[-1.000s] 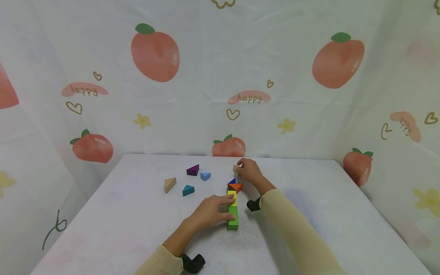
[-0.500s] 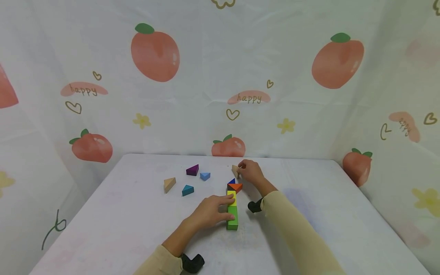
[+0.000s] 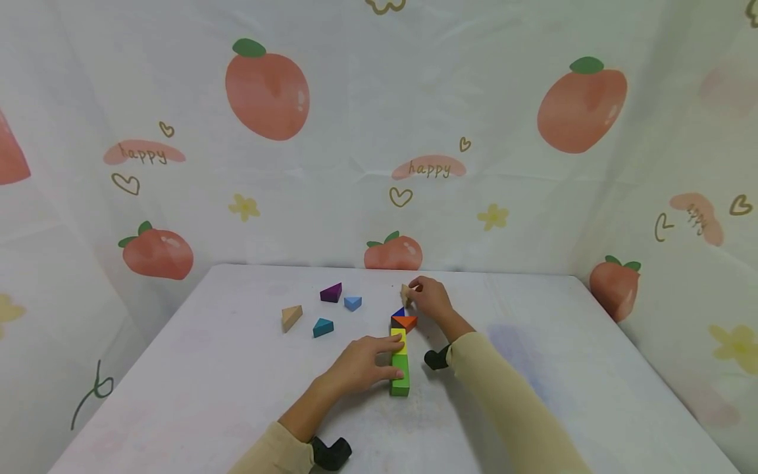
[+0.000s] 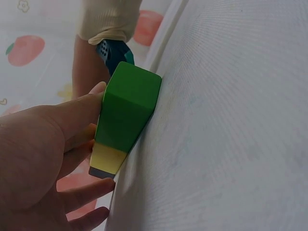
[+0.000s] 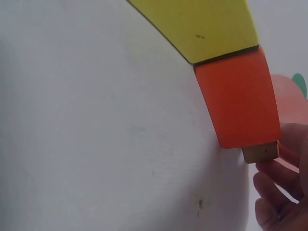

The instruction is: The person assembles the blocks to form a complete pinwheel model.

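A row of coloured blocks runs away from me on the table. Nearest is a green block, then a yellow block, an orange triangular block and a dark blue triangular block. My left hand lies along the row's left side, thumb touching the green block and fingers reaching over the yellow one. At the row's far end, my right hand pinches a plain wooden triangular block. In the right wrist view the wooden block is mostly hidden behind the orange block.
Left of the row lie a purple triangular block, a light blue one, a teal one and another plain wooden one. A printed cloth hangs behind the table's far edge.
My right hand makes only small shifts with the wooden block, whose angle changes slightly. The left hand and the coloured row stay where they were.
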`<state>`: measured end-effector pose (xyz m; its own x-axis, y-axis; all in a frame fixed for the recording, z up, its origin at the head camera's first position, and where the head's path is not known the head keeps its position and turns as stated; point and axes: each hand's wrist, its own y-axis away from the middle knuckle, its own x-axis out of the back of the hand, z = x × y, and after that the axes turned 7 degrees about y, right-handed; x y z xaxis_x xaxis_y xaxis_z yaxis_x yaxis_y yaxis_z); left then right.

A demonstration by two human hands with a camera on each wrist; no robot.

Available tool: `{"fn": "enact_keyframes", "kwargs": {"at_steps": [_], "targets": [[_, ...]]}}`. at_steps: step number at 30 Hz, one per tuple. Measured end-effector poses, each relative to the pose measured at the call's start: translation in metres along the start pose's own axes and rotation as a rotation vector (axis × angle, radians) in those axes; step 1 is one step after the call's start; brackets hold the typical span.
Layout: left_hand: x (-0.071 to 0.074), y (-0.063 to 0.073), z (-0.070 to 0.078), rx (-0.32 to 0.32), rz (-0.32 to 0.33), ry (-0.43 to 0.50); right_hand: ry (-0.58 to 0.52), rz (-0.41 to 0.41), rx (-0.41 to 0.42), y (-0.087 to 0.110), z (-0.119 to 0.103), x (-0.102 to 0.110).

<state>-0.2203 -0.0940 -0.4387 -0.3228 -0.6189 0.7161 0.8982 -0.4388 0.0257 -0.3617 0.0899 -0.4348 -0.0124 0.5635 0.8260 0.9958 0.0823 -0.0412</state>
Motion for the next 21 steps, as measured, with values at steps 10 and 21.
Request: {"fn": "enact_keyframes", "kwargs": {"at_steps": [10,21], "targets": [[0.0014,0.0014,0.0012,-0.018,-0.001,-0.001,0.0,-0.012,0.015,0.0016,-0.0003,-0.0027],[0.0018,0.0024,0.0013,-0.031,-0.005,0.013,-0.041,-0.044,0.043,0.0055,-0.0013,-0.0045]]}}
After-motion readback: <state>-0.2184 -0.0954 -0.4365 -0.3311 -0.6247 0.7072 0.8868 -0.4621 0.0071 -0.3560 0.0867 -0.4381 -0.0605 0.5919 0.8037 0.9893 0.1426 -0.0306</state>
